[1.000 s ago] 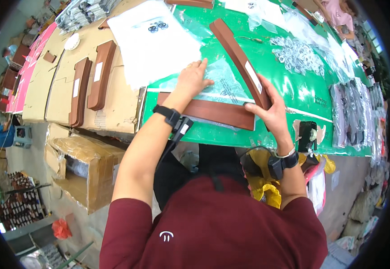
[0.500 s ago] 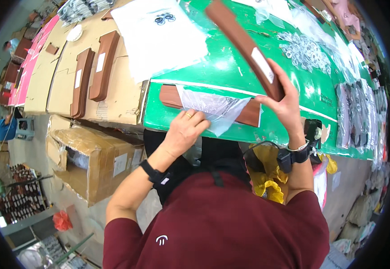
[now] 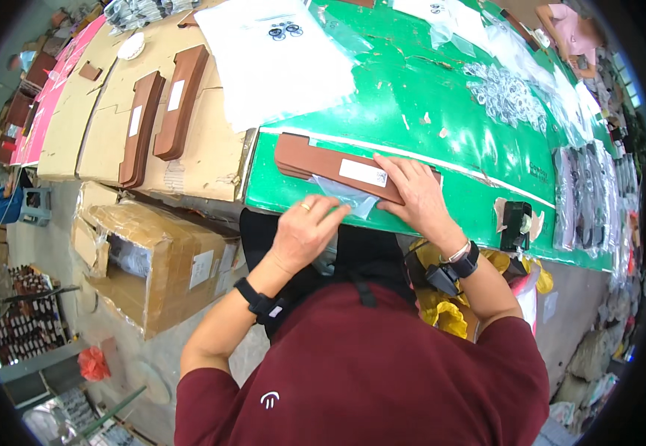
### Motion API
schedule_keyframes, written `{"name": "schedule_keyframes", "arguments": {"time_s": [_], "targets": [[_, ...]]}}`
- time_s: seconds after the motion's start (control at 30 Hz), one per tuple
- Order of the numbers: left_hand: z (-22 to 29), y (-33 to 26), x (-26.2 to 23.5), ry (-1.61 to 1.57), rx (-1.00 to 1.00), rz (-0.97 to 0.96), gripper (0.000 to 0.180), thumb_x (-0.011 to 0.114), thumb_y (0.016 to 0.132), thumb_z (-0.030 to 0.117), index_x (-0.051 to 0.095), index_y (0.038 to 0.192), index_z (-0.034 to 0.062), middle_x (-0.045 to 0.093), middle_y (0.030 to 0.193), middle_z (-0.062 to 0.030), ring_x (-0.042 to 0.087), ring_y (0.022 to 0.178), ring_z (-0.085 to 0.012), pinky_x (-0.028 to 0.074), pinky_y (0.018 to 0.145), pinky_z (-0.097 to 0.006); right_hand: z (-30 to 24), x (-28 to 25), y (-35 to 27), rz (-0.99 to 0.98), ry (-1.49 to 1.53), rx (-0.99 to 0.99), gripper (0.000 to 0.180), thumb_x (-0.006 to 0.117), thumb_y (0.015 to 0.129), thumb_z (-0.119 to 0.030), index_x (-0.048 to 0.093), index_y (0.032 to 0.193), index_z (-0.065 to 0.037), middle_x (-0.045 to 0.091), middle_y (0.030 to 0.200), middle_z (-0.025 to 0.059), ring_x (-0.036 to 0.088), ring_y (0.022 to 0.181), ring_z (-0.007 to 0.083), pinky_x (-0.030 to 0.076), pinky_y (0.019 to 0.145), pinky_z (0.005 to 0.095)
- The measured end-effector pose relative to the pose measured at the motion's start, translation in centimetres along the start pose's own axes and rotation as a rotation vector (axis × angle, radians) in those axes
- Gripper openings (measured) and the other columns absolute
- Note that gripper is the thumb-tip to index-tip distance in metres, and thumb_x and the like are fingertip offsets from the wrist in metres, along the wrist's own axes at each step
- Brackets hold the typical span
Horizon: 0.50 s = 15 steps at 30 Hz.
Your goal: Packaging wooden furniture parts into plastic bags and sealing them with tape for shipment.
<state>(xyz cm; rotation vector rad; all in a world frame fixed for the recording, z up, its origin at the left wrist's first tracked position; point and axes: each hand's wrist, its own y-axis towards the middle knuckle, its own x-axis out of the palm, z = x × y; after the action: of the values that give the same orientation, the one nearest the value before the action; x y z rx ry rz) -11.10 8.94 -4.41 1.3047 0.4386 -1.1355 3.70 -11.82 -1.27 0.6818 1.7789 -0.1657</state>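
Observation:
A long brown notched piece (image 3: 312,157) with a white label lies flat on a stack of similar brown pieces (image 3: 293,175) at the front edge of the green table. My right hand (image 3: 418,197) grips its right end, fingers across the top and thumb at the near side. A clear plastic bag (image 3: 349,196) is partly under the labelled piece, and its loose part sticks out toward me. Curled at that part, my left hand (image 3: 304,232) pinches the bag's edge between thumb and fingers. Most of the bag is hidden beneath the piece.
Two labelled brown pieces (image 3: 141,132) lie on the cardboard-covered table at left. White plastic sheets (image 3: 278,74) spread at the back. Clear small packets (image 3: 505,100) and a black device (image 3: 515,225) lie to the right. An open carton (image 3: 167,290) stands below the left table.
My right hand has brought the raised brown piece down onto the stack, over the plastic bag. My left hand has stayed near the bag's near edge.

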Motion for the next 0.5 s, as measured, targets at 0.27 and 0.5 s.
{"name": "schedule_keyframes", "arguments": {"time_s": [0.27, 0.5], "targets": [[2.7, 7.5, -13.2, -0.84, -0.151, 0.047, 0.02, 0.078, 0.079, 0.007, 0.075, 0.099, 0.0065, 0.072, 0.096, -0.0069, 0.067, 0.086, -0.0237, 0.051, 0.076, -0.034, 0.8, 0.8, 0.3, 0.095, 0.006, -0.051, 0.08, 0.083, 0.068, -0.019, 0.051, 0.14, -0.011, 0.061, 0.113, 0.0151, 0.059, 0.103, 0.0373, 0.048, 0.087, 0.0465], [7.2, 13.1, -21.7, -1.096, 0.5, 0.269, 0.023, 0.073, 0.09, 0.02, 0.072, 0.093, -0.0036, 0.067, 0.084, -0.012, 0.065, 0.079, -0.0223, 0.052, 0.072, -0.033, 2.5, -0.7, 0.2, 0.069, -0.005, 0.061, 0.087, 0.086, 0.065, -0.029, 0.05, 0.143, -0.013, 0.059, 0.112, 0.0124, 0.057, 0.101, 0.0337, 0.045, 0.087, 0.0437]]}}
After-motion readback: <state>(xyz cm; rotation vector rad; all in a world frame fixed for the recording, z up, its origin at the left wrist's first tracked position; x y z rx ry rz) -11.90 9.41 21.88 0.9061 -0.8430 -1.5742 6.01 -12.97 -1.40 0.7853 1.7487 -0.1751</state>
